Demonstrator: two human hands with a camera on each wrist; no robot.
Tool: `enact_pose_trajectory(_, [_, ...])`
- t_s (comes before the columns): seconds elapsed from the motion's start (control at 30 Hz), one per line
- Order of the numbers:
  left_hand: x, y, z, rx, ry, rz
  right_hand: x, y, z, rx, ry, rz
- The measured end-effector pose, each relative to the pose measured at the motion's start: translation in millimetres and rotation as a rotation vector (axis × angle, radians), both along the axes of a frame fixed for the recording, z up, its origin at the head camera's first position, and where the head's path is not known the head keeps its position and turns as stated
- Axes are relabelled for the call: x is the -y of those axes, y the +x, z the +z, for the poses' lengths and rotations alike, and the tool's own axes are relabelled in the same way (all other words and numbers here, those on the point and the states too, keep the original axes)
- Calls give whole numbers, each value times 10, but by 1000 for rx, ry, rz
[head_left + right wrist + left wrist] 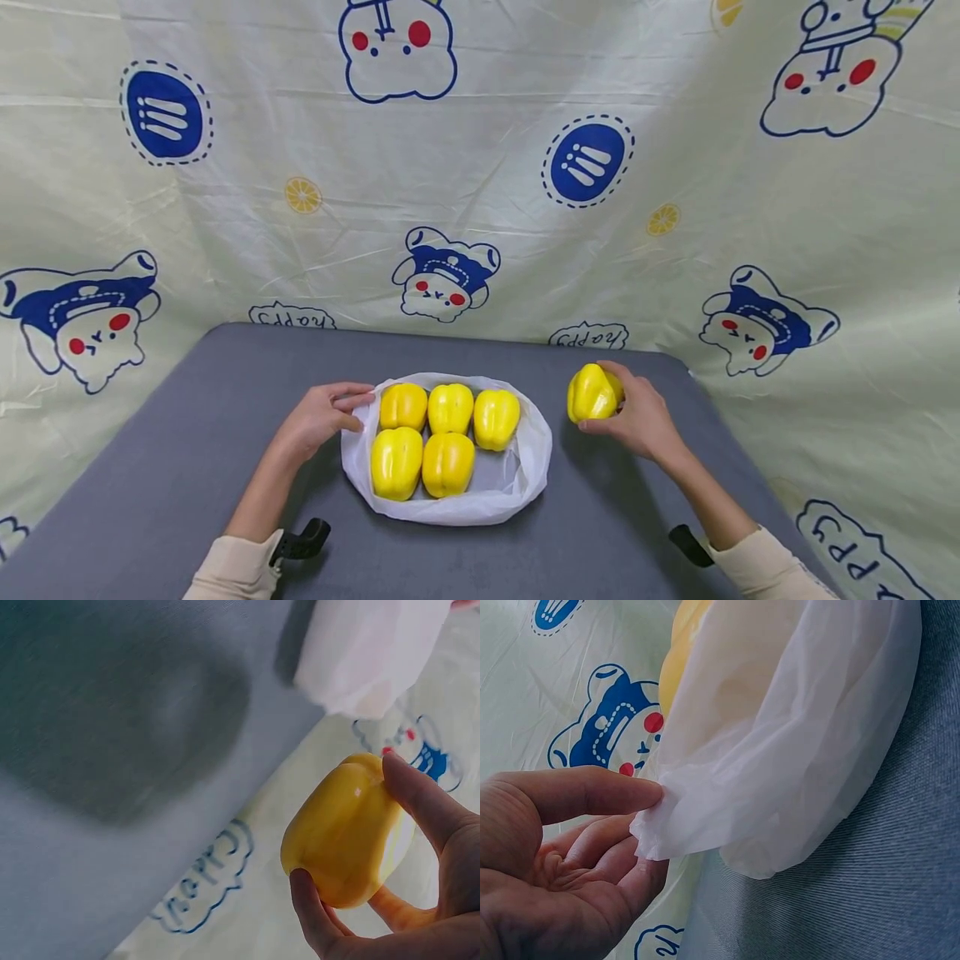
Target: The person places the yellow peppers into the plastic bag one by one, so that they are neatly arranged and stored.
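Note:
A white plastic bag (533,450) lies on the table with its mouth spread wide. Inside it stand several yellow bell peppers (448,462) in two rows, with a gap at the front right. My left hand (318,421) pinches the bag's left rim between thumb and fingers; the left wrist view shows the thin plastic (780,787) caught at the fingertips. To the right of the bag, my right hand (643,417) grips another yellow bell pepper (591,393) above the table. In the right wrist view, thumb and fingers hold this pepper (341,832) from opposite sides.
The grey table (247,375) extends on both sides of the bag. Behind it hangs a pale curtain (495,175) printed with cartoon bears and orange slices, which also drapes down both sides. Dark straps (302,540) sit around both wrists.

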State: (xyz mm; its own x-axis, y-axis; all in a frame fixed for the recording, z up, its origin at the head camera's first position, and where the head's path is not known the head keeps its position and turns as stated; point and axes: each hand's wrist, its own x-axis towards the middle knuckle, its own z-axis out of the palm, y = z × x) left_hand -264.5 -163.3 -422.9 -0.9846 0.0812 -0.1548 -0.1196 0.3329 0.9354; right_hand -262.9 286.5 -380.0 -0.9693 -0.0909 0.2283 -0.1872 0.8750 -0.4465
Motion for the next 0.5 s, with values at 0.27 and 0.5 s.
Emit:
enact_pose_trajectory(0.27, [21, 8, 1, -3, -3, -7, 330, 131, 31, 24, -37, 75])
enact_pose_trajectory(0.5, [17, 2, 7, -2, -6, -16, 558, 234, 41, 43, -34, 133])
